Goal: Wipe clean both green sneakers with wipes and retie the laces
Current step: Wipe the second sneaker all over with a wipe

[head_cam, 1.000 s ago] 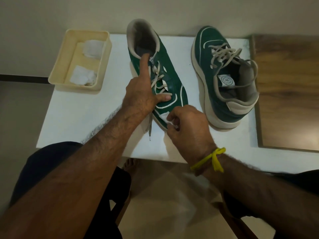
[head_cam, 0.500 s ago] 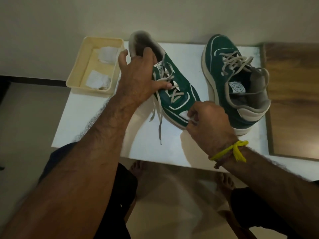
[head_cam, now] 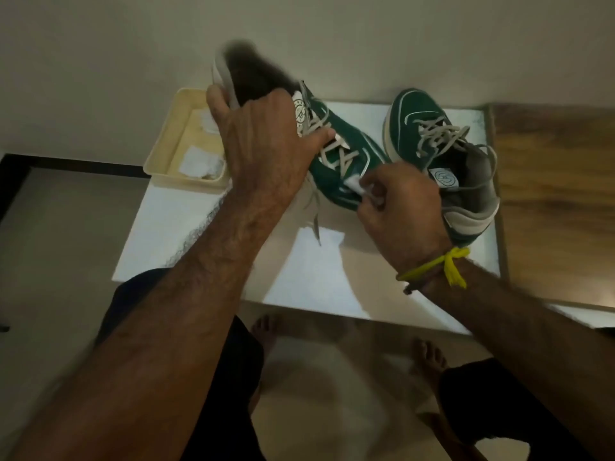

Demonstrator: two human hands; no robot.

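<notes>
Presently, condition at inspection, nearest item first.

Right hand: the right hand (head_cam: 401,207) has its fingers curled, pinching a white wipe (head_cam: 353,186) against the green side panel of the held sneaker.

Left hand: the left hand (head_cam: 263,144) grips the held sneaker (head_cam: 336,154) at the collar, fingers hooked over the heel rim and thumb lying across the laces (head_cam: 332,151).

Held sneaker, position: heel raised in the left hand, toe angled down toward the right hand. Whether the toe touches the white table (head_cam: 186,234) cannot be told.

Laces: loose; one end hangs below the left hand toward the table.

Second sneaker: the second sneaker (head_cam: 442,161) stands on the table just beyond the right hand, laces slack.

Tray: the cream tray (head_cam: 159,161) sits on the far side of the left hand, holding folded white wipes.

Handling, judged: the shoe appears light enough for one hand. The upper is soft and will yield under pressure; the sole and heel collar are stiffer and give the firmer hold.

Hold point, judged: collar or heel, as now, leaves the side panels free for wiping.

Risk, judged: the dangling lace may catch under the wipe.
</notes>
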